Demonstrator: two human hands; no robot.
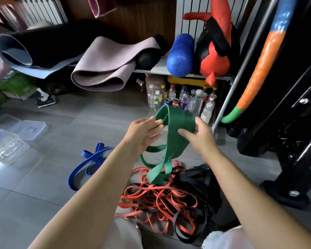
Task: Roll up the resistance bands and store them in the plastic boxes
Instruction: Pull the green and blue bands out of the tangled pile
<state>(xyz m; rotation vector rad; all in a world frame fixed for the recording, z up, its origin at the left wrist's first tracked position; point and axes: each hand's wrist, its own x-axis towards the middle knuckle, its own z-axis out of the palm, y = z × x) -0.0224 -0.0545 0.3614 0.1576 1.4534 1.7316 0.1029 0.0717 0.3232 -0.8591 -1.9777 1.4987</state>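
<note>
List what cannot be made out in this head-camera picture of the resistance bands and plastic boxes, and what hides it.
1. Blue band: right part hidden behind the left forearm, head view.
2. Plastic boxes: cut off by the left edge, washed by glare; contents unclear.
3. Pile of red and black bands: too tangled to count.
4. Bottles: labels too small to read.

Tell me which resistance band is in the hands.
The wide green band, pinched by left hand and right hand; the blue band and red bands lie on the floor.
</note>
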